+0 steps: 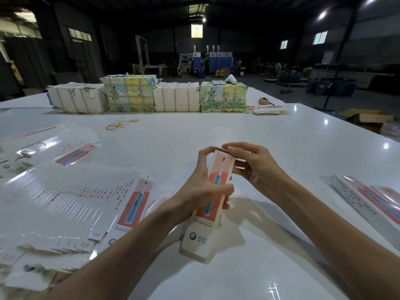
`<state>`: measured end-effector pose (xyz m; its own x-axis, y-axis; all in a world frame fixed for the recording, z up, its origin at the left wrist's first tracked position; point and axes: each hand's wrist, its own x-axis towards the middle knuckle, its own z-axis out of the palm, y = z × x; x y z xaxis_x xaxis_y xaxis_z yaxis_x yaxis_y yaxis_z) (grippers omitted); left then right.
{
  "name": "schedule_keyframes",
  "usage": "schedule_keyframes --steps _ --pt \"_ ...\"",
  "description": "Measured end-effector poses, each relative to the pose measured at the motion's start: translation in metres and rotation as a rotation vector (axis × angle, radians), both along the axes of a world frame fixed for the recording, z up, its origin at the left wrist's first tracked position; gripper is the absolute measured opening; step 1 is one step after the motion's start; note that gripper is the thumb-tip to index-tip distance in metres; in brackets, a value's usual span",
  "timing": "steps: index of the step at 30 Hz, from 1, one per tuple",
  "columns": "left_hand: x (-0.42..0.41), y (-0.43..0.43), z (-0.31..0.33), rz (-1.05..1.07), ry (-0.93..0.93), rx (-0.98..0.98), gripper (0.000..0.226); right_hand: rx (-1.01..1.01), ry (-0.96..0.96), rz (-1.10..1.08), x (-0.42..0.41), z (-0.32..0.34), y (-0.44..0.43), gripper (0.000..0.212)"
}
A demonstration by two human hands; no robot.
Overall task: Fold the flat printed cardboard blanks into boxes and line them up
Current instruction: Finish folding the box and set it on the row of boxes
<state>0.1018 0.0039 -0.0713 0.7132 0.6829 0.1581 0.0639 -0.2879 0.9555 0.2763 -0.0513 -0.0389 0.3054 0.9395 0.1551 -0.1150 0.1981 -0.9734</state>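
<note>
A long narrow box [204,230] printed with a blue toothbrush on pink and red is held upright and tilted above the white table [216,131]. My left hand [201,187] grips its middle. My right hand [253,165] pinches the flap at its far top end. A spread pile of flat printed blanks [71,204] lies at the left. More blanks [71,148] lie beyond them. Folded boxes [372,200] lie side by side at the right edge.
Wrapped paper bundles [149,94] stand in a row at the far side of the table. Rubber bands [121,124] lie near the middle left. A thin stack of blanks [268,109] and a tape measure [264,101] sit at the far right.
</note>
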Motion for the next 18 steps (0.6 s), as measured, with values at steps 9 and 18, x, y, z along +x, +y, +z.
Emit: schedule_keyframes --steps 9,18 --pt "0.0023 0.0008 -0.0020 -0.013 -0.014 0.053 0.101 0.012 -0.023 -0.031 0.0029 0.0028 -0.0034 0.015" --pt "0.0042 0.0048 -0.0024 0.000 -0.058 0.070 0.099 0.011 -0.036 0.067 0.0041 0.0066 -0.0062 0.021"
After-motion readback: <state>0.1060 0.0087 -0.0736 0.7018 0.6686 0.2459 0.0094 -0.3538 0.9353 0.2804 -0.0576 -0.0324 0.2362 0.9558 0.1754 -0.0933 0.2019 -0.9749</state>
